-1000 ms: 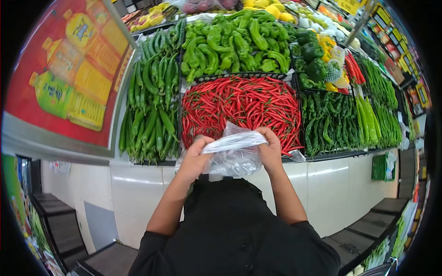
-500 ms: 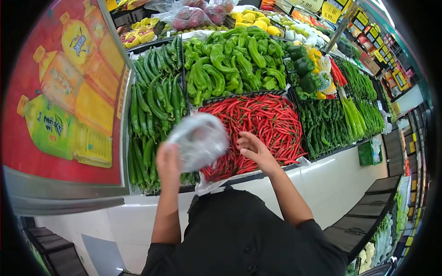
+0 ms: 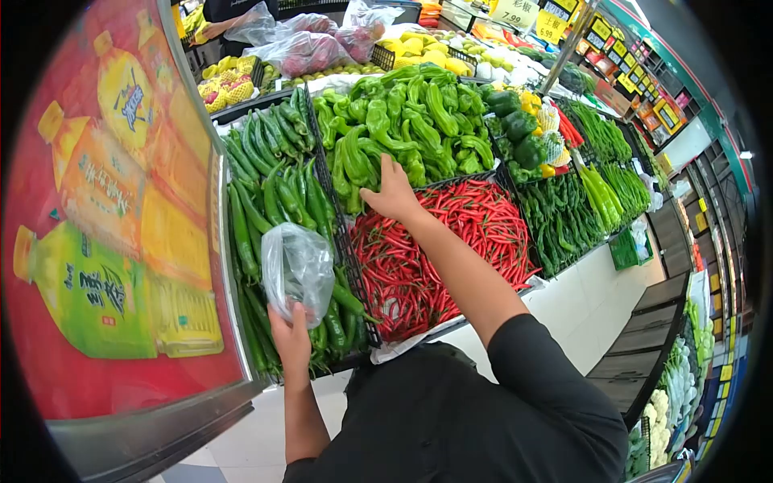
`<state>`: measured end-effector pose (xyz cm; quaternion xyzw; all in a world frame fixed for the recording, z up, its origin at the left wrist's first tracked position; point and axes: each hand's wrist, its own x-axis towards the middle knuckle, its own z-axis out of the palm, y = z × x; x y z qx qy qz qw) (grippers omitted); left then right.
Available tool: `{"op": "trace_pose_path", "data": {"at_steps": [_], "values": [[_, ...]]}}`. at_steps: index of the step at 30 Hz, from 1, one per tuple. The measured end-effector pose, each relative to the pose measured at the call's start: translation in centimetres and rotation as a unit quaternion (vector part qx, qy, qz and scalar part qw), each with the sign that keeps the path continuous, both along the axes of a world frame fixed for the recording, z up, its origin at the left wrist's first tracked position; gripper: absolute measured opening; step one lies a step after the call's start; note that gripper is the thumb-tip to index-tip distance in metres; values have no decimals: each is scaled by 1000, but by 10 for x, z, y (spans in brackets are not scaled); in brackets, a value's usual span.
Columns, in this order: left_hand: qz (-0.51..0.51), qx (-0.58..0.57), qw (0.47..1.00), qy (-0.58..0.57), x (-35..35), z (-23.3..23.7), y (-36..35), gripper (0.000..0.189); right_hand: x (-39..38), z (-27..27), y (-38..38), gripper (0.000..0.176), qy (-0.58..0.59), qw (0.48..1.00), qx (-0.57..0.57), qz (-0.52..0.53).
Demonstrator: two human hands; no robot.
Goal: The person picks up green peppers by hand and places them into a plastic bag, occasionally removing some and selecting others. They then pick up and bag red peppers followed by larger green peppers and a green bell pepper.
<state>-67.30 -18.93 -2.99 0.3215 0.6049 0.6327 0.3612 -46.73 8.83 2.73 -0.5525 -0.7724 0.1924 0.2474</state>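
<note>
My left hand point(image 3: 291, 340) grips the lower end of a clear plastic bag point(image 3: 296, 262), its fingers partly hidden behind the film. The bag puffs out above the long dark green peppers point(image 3: 278, 197). Over at the front edge of the light green wrinkled peppers point(image 3: 427, 121), my right hand point(image 3: 393, 191) stretches out with thumb and fingers apart. Its fingertips overlap the nearest of those peppers, and nothing shows between them. Beneath my right forearm lies a heap of thin red chilies point(image 3: 451, 249).
Black crate walls point(image 3: 348, 249) divide the heaps. A framed drink poster point(image 3: 121, 209) stands close on the left. Further right are dark green peppers point(image 3: 555, 217) and green bell peppers point(image 3: 519, 125). Bagged fruit point(image 3: 310, 48) and a person's arm point(image 3: 221, 28) show at the back.
My right hand has moved up and left from over the red chilies to the light green peppers. The bag in my left hand has shifted left and down, and hangs more upright.
</note>
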Motion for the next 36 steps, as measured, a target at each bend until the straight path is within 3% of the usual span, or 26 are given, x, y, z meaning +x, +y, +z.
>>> {"op": "trace_pose_path", "data": {"at_steps": [5,6,9,13,20,24,36], "values": [[-21,-18,999,-30,-4,4,-2,32,-28,-7,35,111,-130,988,58,-53],[-20,-17,999,-39,-4,7,-3,31,-36,-1,41,121,-155,985,32,-74],[-16,-41,999,-16,-8,-2,-5,29,-43,19,56,121,-189,975,-60,-99],[-1,-60,998,-8,-6,0,-2,26,-52,19,76,123,-231,966,-79,-80],[-3,-55,998,-18,-4,2,-3,23,-38,15,57,107,-174,981,14,-82],[5,-53,999,-10,-4,0,-2,22,-40,28,55,97,-185,980,-21,-76],[-9,-24,1000,15,-7,-13,-6,19,-34,14,67,108,-86,987,-103,-83]]}}
